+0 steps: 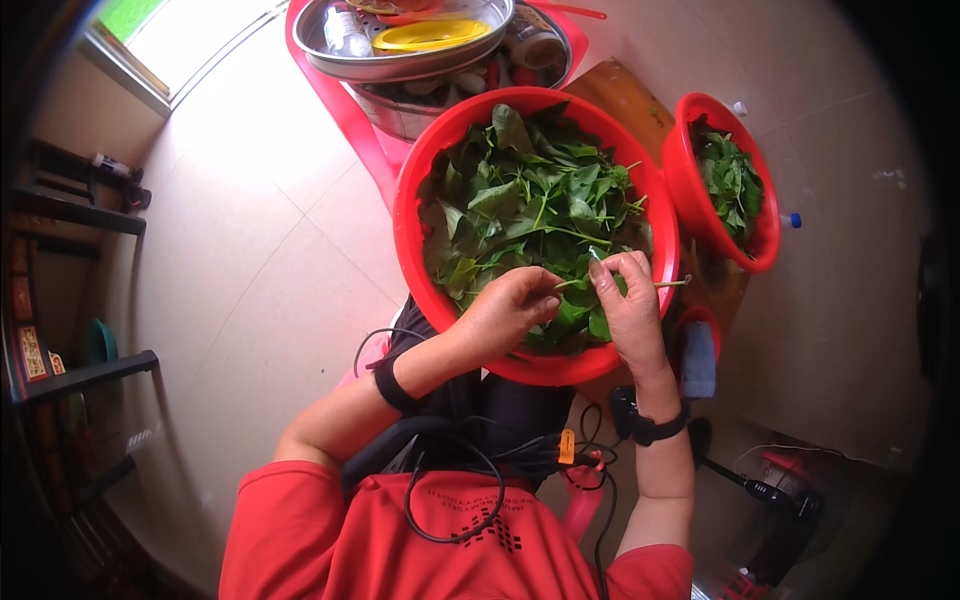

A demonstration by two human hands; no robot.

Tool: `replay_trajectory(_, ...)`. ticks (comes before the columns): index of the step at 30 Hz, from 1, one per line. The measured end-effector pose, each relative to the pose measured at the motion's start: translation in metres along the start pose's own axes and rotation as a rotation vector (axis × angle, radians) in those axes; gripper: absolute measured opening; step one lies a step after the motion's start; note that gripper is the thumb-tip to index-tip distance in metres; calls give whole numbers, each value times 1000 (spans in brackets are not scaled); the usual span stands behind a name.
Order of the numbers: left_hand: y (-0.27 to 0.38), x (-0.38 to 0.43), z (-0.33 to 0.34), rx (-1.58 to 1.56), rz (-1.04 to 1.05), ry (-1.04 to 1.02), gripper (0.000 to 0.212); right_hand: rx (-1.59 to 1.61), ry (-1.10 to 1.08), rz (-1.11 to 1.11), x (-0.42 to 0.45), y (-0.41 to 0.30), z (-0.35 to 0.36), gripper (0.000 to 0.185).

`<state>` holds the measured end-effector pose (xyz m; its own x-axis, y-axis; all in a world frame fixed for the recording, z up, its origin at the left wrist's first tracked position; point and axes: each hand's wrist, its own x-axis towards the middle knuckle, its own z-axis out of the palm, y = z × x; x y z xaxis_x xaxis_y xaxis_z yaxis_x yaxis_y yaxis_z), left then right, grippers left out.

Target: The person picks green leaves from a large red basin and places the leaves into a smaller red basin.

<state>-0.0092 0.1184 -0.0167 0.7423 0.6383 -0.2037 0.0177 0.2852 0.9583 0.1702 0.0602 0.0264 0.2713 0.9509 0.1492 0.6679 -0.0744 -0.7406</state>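
A large red plastic basin [410, 247] stands before me, heaped with green leaves and stems [517, 199]. Over its near side, my left hand [504, 306] pinches one end of a thin green leaf stem [670, 283] between thumb and fingers. My right hand [630, 296] grips the same stem farther along, and the stem's pale end sticks out to the right past the rim. Some leaves hang just below and between my hands. To the right, a smaller red basin [679, 176] tilts and holds more picked green leaves [726, 180].
Behind the basin, a metal steamer tray [330, 66] with a yellow plate [431, 34] sits over a metal pot on a pink plastic seat [371, 161]. A wooden surface [619, 94] lies under the basins. Black cables [487, 450] cross my lap. A blue cloth [699, 360] hangs at right.
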Motion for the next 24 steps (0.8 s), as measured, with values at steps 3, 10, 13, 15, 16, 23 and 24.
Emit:
replay_trajectory(3,-8,3,0,-23,10,4,27,39,11,35,-1,6,2,15)
replay_trajectory(10,-14,7,2,-185,14,-162,33,583,55,338,-12,2,14,23)
replay_trajectory(13,7,1,-5,-99,-176,-257,34,276,94,222,-11,6,17,26)
replay_trajectory(15,6,1,-5,-34,-143,-219,30,278,25,190,-10,-4,13,25)
replay_trajectory(16,5,1,-5,30,-109,-182,27,280,-46,159,-10,-12,10,25)
replay_trajectory(23,3,2,-2,0,-200,-224,31,118,-26,-49,-14,-21,10,48)
replay_trajectory(24,6,1,-1,-17,-223,-171,31,22,-166,-95,-16,-19,5,50)
